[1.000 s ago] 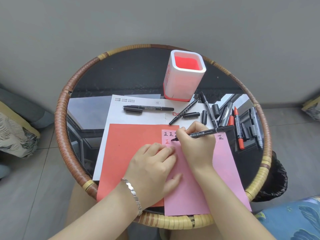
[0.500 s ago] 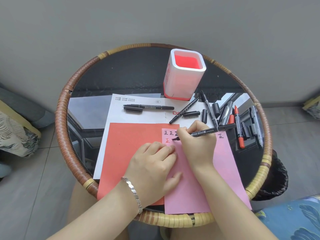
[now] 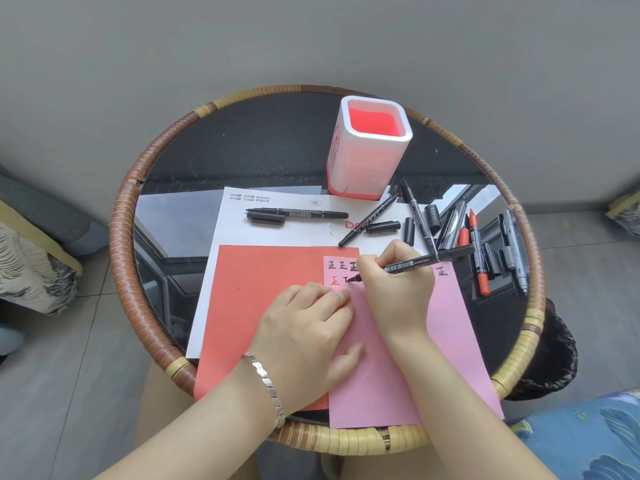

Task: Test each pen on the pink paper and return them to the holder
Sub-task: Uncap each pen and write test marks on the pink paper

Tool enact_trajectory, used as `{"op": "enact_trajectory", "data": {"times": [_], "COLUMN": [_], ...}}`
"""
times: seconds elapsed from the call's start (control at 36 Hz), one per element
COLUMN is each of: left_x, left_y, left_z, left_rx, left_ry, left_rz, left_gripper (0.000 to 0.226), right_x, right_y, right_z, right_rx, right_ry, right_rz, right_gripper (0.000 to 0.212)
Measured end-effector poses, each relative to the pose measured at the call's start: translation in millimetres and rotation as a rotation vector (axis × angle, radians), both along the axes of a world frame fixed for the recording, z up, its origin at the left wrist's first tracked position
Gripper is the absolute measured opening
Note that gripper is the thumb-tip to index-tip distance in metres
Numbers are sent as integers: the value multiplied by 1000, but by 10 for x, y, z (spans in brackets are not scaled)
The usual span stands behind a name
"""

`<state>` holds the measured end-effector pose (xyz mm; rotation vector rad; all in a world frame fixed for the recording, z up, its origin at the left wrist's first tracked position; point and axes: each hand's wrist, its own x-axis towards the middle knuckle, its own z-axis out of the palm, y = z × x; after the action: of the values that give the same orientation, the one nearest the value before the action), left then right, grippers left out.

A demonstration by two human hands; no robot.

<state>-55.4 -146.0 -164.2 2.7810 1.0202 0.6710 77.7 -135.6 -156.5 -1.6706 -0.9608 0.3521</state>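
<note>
My right hand (image 3: 398, 289) grips a black pen (image 3: 415, 264) with its tip on the pink paper (image 3: 446, 341), beside a row of written characters. My left hand (image 3: 304, 330) rests flat on the pink paper's left edge, fingers straight. The white and red pen holder (image 3: 369, 150) stands at the back of the table, and nothing shows inside it. Several uncapped pens and loose caps (image 3: 460, 233) lie to the right of the holder. One more black pen (image 3: 298, 213) lies with its cap on the white sheet.
A red paper (image 3: 249, 306) lies under the pink one, over a white sheet (image 3: 225, 244). The round glass table has a woven rim (image 3: 121, 265). A black bin bag (image 3: 550, 358) sits low on the right, and cushions lie at the left and right edges.
The pen tip has shifted slightly on the pink paper, and a new black stroke has appeared in the second row. My left hand has stayed put.
</note>
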Motion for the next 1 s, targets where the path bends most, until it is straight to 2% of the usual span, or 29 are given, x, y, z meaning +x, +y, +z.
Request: {"op": "enact_trajectory", "data": {"times": [0.67,1.0], "left_x": [3,-4], "left_y": [0,2], "left_z": [-3,-5], "left_rx": [4,21], "left_ry": [-8,-2], "left_rz": [1,-1], "left_gripper": [37,38], "right_x": [-9,12], "right_y": [9,3], "right_z": [-5,-19], "right_rx": [-22,19], "right_ry": [12,8], "right_rz": [42,-12], "right_gripper": [45,45]}}
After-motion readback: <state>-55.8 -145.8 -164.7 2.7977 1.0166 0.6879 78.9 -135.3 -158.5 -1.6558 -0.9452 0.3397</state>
